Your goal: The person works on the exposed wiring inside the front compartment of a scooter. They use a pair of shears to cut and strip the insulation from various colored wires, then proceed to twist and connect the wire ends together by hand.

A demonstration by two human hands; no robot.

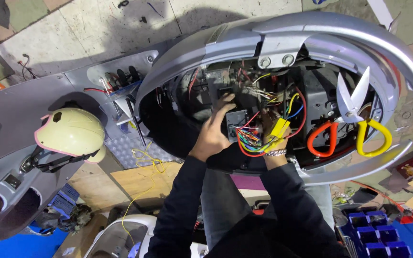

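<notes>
the wire bundle (250,139) sits low in the middle of the open silver scooter shell (283,28), a tangle of red, blue and green leads with a yellow connector (279,129) just right of it. right hand (269,125) is buried in that bundle — can't tell if the fingers are pinching anything. left hand (214,132) is just left of the bundle, fingers spread and reaching up onto a dark box (237,123), not clamped. i'd say keep the leads fanned so colours stay readable, and pull on the connector body, not the wires. scissors (352,119) lie open further right — mind those blades.
</notes>
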